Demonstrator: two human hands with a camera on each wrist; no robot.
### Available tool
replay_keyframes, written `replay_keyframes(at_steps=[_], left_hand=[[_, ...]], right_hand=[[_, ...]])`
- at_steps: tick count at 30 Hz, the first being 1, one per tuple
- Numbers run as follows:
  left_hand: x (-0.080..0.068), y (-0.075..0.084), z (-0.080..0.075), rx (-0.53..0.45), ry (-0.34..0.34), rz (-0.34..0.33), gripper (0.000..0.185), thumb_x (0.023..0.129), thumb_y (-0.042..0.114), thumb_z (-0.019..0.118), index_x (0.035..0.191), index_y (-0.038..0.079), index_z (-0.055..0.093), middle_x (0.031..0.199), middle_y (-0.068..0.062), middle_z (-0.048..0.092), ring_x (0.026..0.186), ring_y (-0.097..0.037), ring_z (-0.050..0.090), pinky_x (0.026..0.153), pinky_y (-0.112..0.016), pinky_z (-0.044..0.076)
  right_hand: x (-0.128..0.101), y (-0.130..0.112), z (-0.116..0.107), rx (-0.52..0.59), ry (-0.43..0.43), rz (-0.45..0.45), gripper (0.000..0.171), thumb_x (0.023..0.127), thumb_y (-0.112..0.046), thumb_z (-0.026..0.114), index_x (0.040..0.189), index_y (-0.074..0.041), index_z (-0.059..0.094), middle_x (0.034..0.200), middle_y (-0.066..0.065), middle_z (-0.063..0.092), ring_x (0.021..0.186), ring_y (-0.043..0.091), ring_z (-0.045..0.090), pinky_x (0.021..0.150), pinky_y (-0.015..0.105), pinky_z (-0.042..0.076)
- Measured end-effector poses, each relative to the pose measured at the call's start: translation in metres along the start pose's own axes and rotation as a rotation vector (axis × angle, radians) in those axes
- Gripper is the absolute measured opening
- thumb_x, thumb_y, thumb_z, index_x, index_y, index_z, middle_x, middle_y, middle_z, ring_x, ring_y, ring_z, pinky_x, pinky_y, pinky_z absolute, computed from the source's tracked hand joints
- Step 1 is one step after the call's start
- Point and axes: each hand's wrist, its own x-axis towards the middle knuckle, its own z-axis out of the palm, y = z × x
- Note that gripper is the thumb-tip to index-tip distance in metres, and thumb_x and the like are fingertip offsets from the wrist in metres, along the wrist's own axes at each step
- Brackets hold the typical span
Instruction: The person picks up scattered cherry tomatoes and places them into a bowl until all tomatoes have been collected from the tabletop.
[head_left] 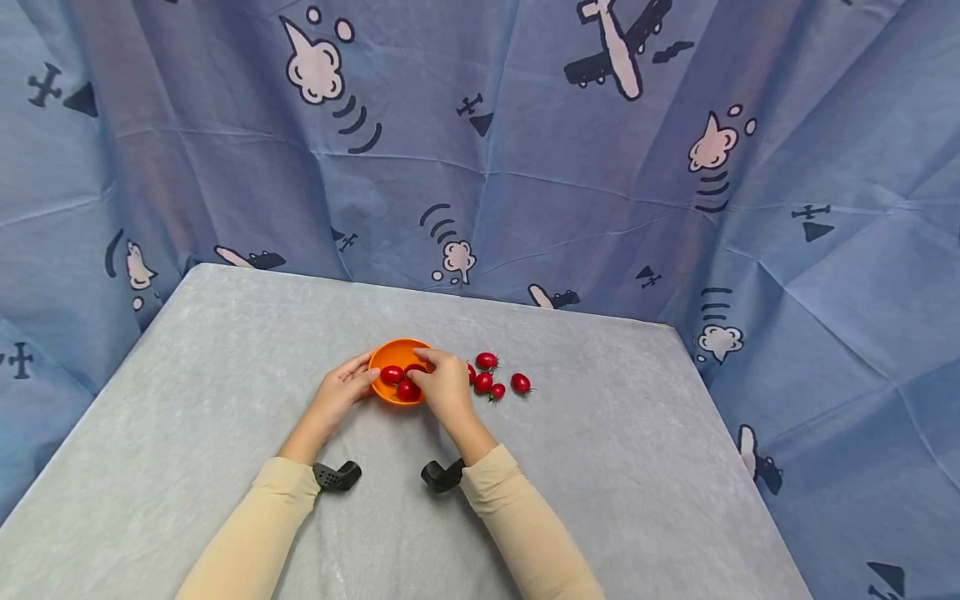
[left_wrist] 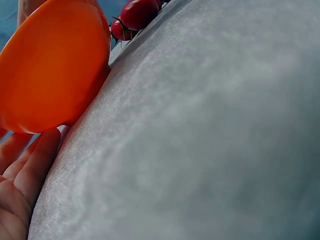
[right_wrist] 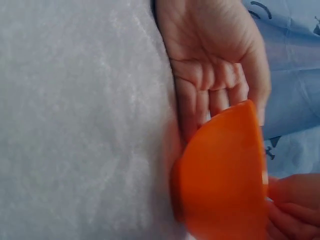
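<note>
An orange bowl stands on the cloth-covered table with several red cherry tomatoes inside. My left hand holds it from the left, thumb at the rim and fingers along the outer wall. In the right wrist view those left fingers reach around the side of the bowl. My right hand is over the bowl's right side, thumb and index finger pinching a cherry tomato that they partly hide. Only its fingers show beside the rim in the right wrist view.
Several loose cherry tomatoes with green stems lie just right of the bowl, and one tomato sits a little apart. A pale grey cloth covers the table. Behind it hangs a blue printed curtain.
</note>
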Motion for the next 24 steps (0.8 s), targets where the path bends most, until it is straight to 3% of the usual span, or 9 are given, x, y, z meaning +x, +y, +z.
replay_keyframes(at_steps=[17, 24], left_hand=[[-0.002, 0.002, 0.002, 0.008, 0.008, -0.004, 0.055, 0.101, 0.016, 0.056, 0.151, 0.000, 0.039, 0.152, -0.023, 0.043, 0.098, 0.011, 0.061, 0.084, -0.012, 0.053], [-0.002, 0.003, 0.002, 0.001, 0.016, -0.019, 0.054, 0.101, 0.016, 0.056, 0.151, 0.001, 0.040, 0.152, -0.021, 0.044, 0.097, 0.011, 0.061, 0.084, -0.012, 0.053]], right_hand=[[-0.011, 0.001, -0.023, 0.155, 0.008, -0.018, 0.033, 0.082, -0.007, 0.080, 0.114, 0.000, 0.074, 0.109, 0.015, 0.075, 0.104, 0.028, 0.071, 0.087, 0.034, 0.059], [-0.016, 0.003, -0.033, 0.205, 0.014, 0.006, 0.034, 0.083, -0.006, 0.078, 0.116, 0.000, 0.073, 0.114, 0.014, 0.074, 0.107, 0.028, 0.070, 0.089, 0.036, 0.059]])
